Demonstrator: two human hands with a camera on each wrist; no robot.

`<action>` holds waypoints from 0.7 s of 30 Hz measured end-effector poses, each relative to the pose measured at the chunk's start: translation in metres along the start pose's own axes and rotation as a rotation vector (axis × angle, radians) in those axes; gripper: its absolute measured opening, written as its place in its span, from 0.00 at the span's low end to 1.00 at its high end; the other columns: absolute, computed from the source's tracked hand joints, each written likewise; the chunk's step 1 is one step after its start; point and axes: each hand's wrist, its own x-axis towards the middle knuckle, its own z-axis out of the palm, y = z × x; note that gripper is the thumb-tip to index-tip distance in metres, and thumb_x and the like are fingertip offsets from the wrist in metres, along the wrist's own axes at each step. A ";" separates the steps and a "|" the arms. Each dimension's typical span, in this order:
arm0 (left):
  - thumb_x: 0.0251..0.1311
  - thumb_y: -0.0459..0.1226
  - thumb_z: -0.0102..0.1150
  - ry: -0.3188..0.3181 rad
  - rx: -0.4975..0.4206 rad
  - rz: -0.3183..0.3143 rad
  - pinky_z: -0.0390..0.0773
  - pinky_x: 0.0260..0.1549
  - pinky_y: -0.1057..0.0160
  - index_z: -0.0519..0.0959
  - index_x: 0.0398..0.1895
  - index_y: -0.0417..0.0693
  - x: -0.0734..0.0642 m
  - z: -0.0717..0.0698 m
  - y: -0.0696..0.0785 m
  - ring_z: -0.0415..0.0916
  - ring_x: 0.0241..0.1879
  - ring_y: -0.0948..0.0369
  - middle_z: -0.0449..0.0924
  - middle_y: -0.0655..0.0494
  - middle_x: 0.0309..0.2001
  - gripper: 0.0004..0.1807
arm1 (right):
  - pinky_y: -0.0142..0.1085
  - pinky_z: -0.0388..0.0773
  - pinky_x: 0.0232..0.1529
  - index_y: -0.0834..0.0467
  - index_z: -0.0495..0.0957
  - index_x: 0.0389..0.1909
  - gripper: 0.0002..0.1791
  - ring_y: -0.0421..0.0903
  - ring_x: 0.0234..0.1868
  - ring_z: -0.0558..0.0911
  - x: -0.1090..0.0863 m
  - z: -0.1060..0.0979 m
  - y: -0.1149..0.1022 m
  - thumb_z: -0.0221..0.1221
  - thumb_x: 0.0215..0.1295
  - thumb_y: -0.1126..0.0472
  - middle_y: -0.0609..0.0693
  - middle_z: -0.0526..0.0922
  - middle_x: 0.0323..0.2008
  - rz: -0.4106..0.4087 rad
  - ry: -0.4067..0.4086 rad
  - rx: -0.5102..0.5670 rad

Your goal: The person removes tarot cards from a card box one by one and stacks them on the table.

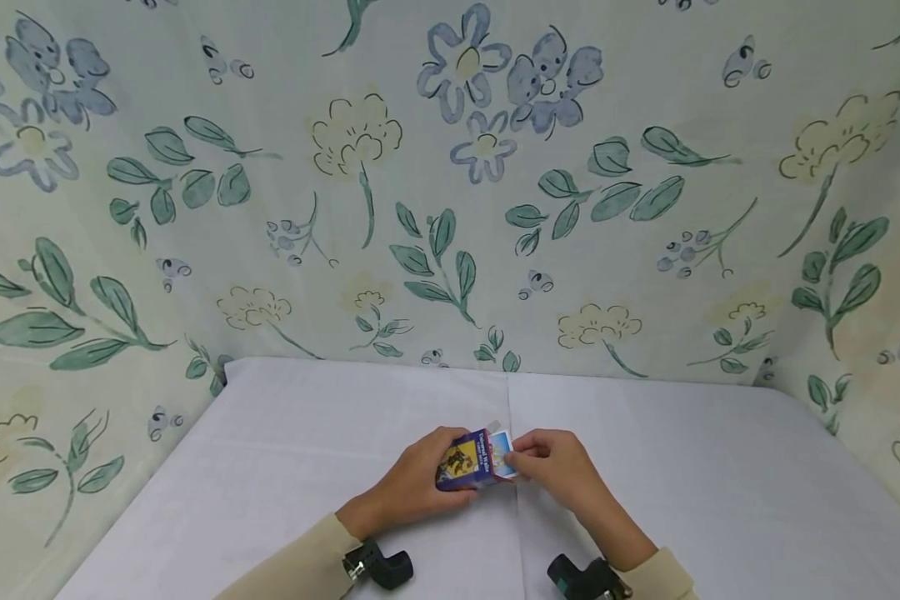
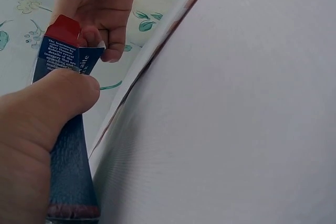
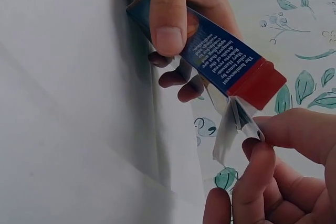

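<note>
My left hand (image 1: 423, 475) grips a small blue and purple tarot card box (image 1: 483, 458), thumb along its narrow printed side in the left wrist view. The box is tilted, its open end towards my right hand (image 1: 558, 462). A red side flap (image 3: 265, 85) stands out there, beside a blue lettered flap (image 2: 92, 59). In the head view, a white-edged piece with a light blue picture (image 1: 501, 454) shows at this end. My right thumb and forefinger pinch a thin folded flap (image 3: 247, 121); its other fingers are loosely curled.
A white cloth (image 1: 307, 433) covers the table under both hands. Flower-patterned fabric (image 1: 450, 275) hangs behind it and on both sides. Each wrist carries a black camera, such as the left wrist camera (image 1: 386, 567).
</note>
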 end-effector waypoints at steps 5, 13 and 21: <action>0.52 0.54 0.68 -0.003 0.003 -0.015 0.74 0.48 0.65 0.62 0.67 0.55 0.000 0.001 -0.001 0.70 0.48 0.68 0.71 0.62 0.55 0.41 | 0.36 0.77 0.30 0.59 0.81 0.31 0.07 0.44 0.27 0.77 0.001 -0.003 0.000 0.67 0.57 0.60 0.48 0.81 0.25 0.014 0.002 0.005; 0.52 0.55 0.68 -0.012 0.001 -0.035 0.74 0.47 0.65 0.62 0.67 0.56 0.000 0.001 -0.002 0.70 0.48 0.69 0.71 0.63 0.55 0.41 | 0.37 0.80 0.31 0.61 0.80 0.32 0.07 0.45 0.25 0.80 0.002 -0.006 -0.002 0.66 0.58 0.61 0.50 0.83 0.26 0.054 -0.016 0.058; 0.52 0.55 0.68 -0.006 -0.002 -0.014 0.74 0.47 0.65 0.62 0.67 0.56 0.000 0.001 -0.002 0.70 0.48 0.68 0.71 0.63 0.55 0.41 | 0.39 0.77 0.32 0.61 0.78 0.32 0.08 0.45 0.24 0.79 0.001 -0.011 -0.002 0.64 0.59 0.60 0.49 0.83 0.25 0.069 -0.009 0.023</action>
